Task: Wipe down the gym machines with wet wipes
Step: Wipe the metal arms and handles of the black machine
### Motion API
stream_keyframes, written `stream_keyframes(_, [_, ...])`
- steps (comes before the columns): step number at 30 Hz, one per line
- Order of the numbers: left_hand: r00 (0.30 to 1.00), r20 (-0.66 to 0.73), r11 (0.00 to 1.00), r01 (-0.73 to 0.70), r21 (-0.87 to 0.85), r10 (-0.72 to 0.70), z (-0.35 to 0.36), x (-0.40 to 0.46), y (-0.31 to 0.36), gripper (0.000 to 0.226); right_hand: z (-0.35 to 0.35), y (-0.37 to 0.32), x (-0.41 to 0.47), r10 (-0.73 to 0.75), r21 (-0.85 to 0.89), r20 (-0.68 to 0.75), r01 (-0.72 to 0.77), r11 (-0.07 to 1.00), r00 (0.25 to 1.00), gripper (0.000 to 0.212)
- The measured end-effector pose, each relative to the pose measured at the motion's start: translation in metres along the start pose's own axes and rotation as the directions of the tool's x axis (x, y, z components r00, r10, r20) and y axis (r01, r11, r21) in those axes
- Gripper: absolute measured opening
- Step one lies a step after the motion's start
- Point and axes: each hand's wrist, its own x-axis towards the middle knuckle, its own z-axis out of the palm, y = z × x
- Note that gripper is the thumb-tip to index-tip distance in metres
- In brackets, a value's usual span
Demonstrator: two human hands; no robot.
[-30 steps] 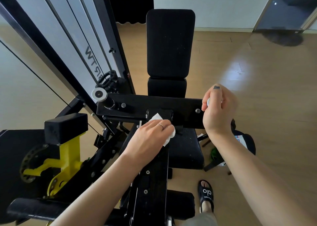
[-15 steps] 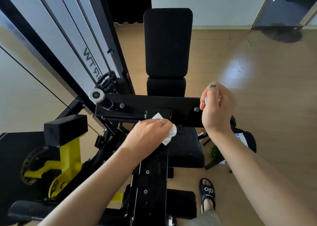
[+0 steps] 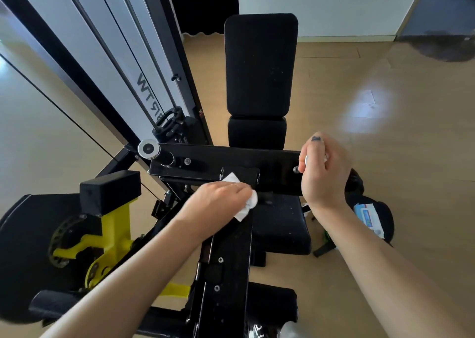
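Left hand (image 3: 218,199) presses a crumpled white wet wipe (image 3: 246,206) onto the black steel arm (image 3: 228,260) of the gym machine, just below the black crossbar (image 3: 231,165). At three o'clock, right hand (image 3: 325,170) curls round the crossbar's chrome end peg (image 3: 307,159).

A light wooden floor (image 3: 385,157) filled the room, with a bright patch of reflected light (image 3: 370,101) on its boards. A white wall (image 3: 321,3) ran along the far side, beside a dark doorway (image 3: 205,3) and a grey glass panel (image 3: 442,8).
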Motion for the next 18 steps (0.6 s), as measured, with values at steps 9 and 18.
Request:
stream_keyframes(9, [0.999, -0.01, 0.999, 0.041, -0.002, -0.041, 0.001, 0.012, 0.025, 0.043, -0.002, 0.001, 0.0, 0.007, -0.037, 0.021, -0.006, 0.999, 1.0, 0.039])
stream_keyframes(18, [0.991, 0.007, 0.99, 0.136, 0.025, -0.136, -0.016, -0.018, -0.006, 0.035, -0.005, 0.001, 0.0, 0.019, -0.035, 0.052, -0.017, 0.999, 0.998, 0.044])
